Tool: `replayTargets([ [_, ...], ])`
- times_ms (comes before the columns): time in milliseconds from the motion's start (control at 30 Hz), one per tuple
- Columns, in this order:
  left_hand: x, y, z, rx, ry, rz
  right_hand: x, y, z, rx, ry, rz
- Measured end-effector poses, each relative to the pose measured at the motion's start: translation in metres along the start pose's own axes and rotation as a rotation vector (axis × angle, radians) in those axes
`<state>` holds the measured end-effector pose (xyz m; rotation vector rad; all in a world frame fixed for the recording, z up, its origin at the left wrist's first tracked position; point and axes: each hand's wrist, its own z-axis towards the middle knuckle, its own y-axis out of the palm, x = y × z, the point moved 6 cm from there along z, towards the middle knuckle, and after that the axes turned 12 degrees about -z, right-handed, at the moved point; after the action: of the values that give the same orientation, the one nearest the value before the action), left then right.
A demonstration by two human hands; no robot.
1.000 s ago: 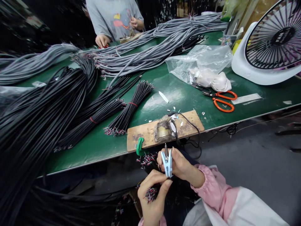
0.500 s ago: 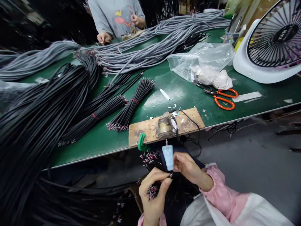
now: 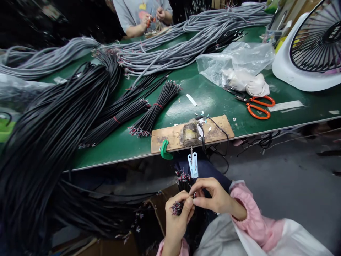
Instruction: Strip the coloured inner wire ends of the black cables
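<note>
A green table (image 3: pixel 170 115) fills the middle, with a large heap of black wires (image 3: pixel 61 117) spilling off its near left edge and long grey cables (image 3: pixel 165 58) across the back. Beyond them sits a co-worker (image 3: pixel 122 16) in a grey top with a red and yellow print. At the far right stands a white fan (image 3: pixel 287 73); on its black hub, the letters "FA" can be read before the view cuts them off. A clear plastic bag (image 3: pixel 237 57) lies nearby, then a wooden board (image 3: pixel 170 136) at the table's edge. In front of the board, the left hand (image 3: pixel 175 223) is closed around a bundle of black wires (image 3: pixel 176 208), red and white ends showing, its thumb and forefinger pressed together. The right hand (image 3: pixel 213 201) meets it, thumb and forefinger bent around a wire end (image 3: pixel 194 195); whether they grip it, I cannot tell. Orange-handled scissors (image 3: pixel 259 106) lie beside the bag. Smallest, a pale blue clothes peg (image 3: pixel 193 165) sits just above the right fingers.
</note>
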<state>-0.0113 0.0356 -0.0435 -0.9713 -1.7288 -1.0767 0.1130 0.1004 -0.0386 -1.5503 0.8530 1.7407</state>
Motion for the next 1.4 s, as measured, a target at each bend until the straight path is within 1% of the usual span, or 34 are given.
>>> replayTargets([
  [167, -0.002, 0.002, -0.004, -0.021, 0.004, 0.011, -0.003, 0.000, -0.004, 0.042, -0.058, -0.050],
  [367, -0.004, 0.006, -0.004, -0.039, -0.002, 0.032, -0.008, -0.005, -0.009, 0.129, -0.067, -0.139],
  [567, -0.006, 0.003, -0.006, 0.004, 0.010, -0.006, -0.014, -0.007, -0.011, 0.183, -0.071, -0.237],
  [733, -0.006, -0.001, -0.007, 0.021, 0.034, -0.012, -0.012, -0.009, -0.012, 0.217, -0.060, -0.220],
  [867, -0.002, 0.001, -0.006, -0.001, 0.110, 0.039, -0.015, -0.002, -0.010, 0.152, -0.114, -0.159],
  [933, 0.001, 0.002, -0.007, -0.003, 0.143, 0.088, -0.016, 0.000, -0.009, 0.150, -0.131, -0.138],
  [1067, 0.000, 0.004, -0.006, -0.034, 0.109, 0.043, -0.015, -0.004, -0.007, 0.249, -0.095, -0.140],
  [1133, -0.003, 0.002, -0.006, -0.017, 0.076, 0.003, -0.014, -0.007, -0.007, 0.285, -0.082, -0.151],
  [1233, -0.006, -0.002, -0.006, 0.010, 0.068, 0.000, -0.016, -0.006, -0.006, 0.263, -0.125, -0.153],
  [1333, -0.003, -0.006, -0.005, 0.021, 0.139, 0.078, -0.019, -0.001, -0.006, 0.207, -0.185, -0.140],
  [1400, -0.001, -0.007, -0.005, 0.015, 0.183, 0.133, -0.019, 0.001, -0.006, 0.199, -0.194, -0.142],
])
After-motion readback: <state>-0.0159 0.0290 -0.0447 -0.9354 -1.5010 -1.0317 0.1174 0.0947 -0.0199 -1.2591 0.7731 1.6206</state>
